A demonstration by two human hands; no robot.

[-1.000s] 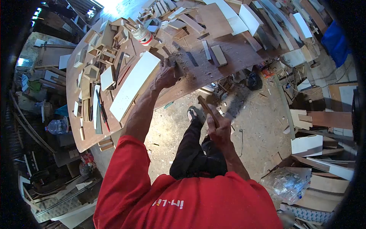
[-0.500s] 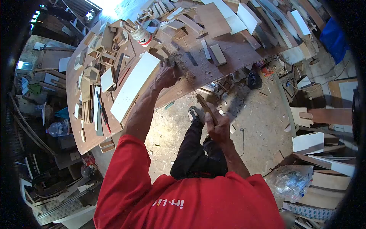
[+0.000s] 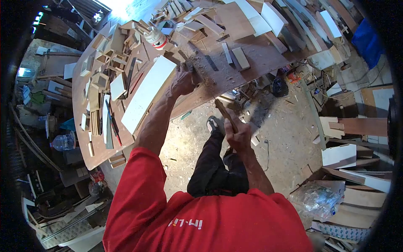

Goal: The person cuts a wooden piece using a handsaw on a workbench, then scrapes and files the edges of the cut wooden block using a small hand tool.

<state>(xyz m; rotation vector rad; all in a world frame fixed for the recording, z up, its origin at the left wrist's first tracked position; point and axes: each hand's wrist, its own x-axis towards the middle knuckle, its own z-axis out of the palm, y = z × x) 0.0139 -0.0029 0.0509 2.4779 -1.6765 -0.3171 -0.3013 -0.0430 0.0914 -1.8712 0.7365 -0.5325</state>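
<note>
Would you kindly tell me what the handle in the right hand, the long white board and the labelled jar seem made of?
Handle in the right hand: probably wood, judging by its matt brown surface.
Long white board: likely wood with a smooth white facing; a tan edge shows.
Labelled jar: its pale, translucent look suggests plastic or glass; I can't tell which.

Brown worktop (image 3: 262,63) had a rounded left edge. Pale floor (image 3: 285,145) lay speckled and littered. Bluish-white glare (image 3: 126,7) showed at top; warm light (image 3: 178,145) pooled beside the worktop; far left stayed dim.
</note>
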